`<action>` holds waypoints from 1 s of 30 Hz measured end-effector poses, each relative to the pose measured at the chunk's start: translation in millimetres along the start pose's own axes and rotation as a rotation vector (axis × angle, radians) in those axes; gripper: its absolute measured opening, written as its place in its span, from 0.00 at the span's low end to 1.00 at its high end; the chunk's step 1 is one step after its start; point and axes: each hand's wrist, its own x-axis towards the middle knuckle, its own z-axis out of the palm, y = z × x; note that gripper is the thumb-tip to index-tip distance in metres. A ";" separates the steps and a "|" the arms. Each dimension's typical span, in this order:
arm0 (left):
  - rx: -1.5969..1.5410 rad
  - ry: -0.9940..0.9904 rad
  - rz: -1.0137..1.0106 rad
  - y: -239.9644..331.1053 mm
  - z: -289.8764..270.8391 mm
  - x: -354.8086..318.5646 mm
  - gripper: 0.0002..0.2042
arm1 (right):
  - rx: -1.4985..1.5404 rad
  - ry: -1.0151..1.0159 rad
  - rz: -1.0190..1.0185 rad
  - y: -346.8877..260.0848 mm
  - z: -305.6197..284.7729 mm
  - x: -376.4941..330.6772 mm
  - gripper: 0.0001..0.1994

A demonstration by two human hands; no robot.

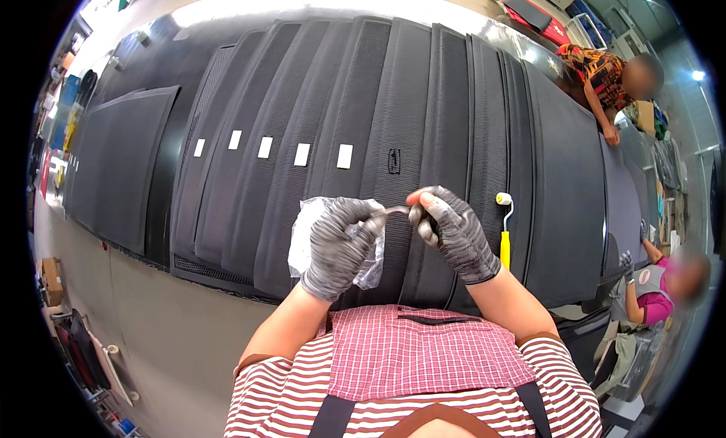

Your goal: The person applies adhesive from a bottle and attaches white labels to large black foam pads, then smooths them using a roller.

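1. Left hand [336,245], in a grey glove, has its thumb and fingertips drawn together on one end of a small strip [396,210]
2. Right hand [461,238], gloved but with bare tips showing at the thumb and a finger, pinches the other end, so the strip spans the gap between the hands, above the mats; its exact kind is too small to tell
3. A clear plastic bag [301,241] lies under and around the left hand; whether that hand also grips it, I cannot tell
4. Just ahead, one ribbed black mat [408,98] carries a dark badge [394,161], and five white labels [345,156] sit on mats to its left
5. Right of the right hand rests a small roller [505,245] with a yellow handle, untouched
6. My judgement: the step in hand is readying the strip, perhaps parting it from a backing; the next move calls for a careful two-handed pull, then square placing on a mat
7. Farther out, two co-workers [594,64] stand along the table's right side
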 end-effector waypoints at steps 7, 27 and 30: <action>-0.401 -0.004 -0.415 -14.5 13.9 14.4 0.08 | -0.122 0.053 -0.301 10.5 5.8 11.9 0.18; 0.655 -0.275 0.189 -82.3 14.0 53.7 0.11 | -1.222 -0.227 -0.362 -15.5 -44.8 141.9 0.10; 0.710 -0.293 0.222 -83.8 15.4 55.8 0.13 | -1.254 -0.266 -0.373 -11.0 -50.5 152.0 0.11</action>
